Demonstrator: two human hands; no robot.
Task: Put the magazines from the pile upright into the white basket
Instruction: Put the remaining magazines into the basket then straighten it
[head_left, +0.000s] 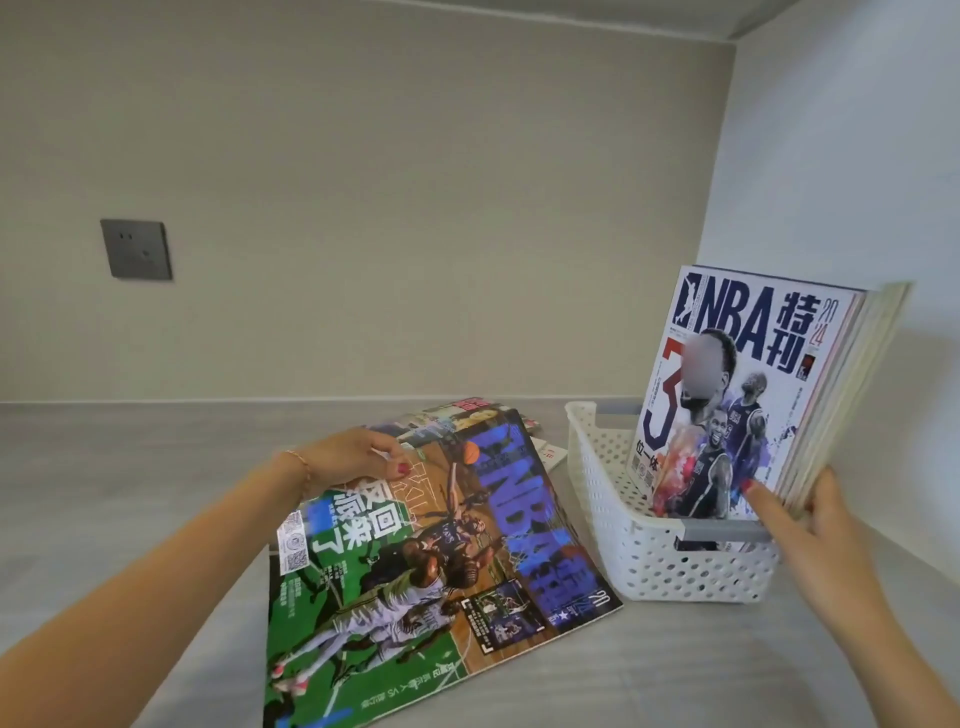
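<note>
A grey wall socket sits far left on the back wall. The left hand pinches the far edge of one green-covered magazine, its near end lifted toward the camera, long axis running near to far. Behind it the pile lies flat on the grey surface; its count cannot be told. One white basket stands right, near the side wall, with bare surface around it. Several upright magazines stand in it, leaning right; the right hand grips their lower edge.
</note>
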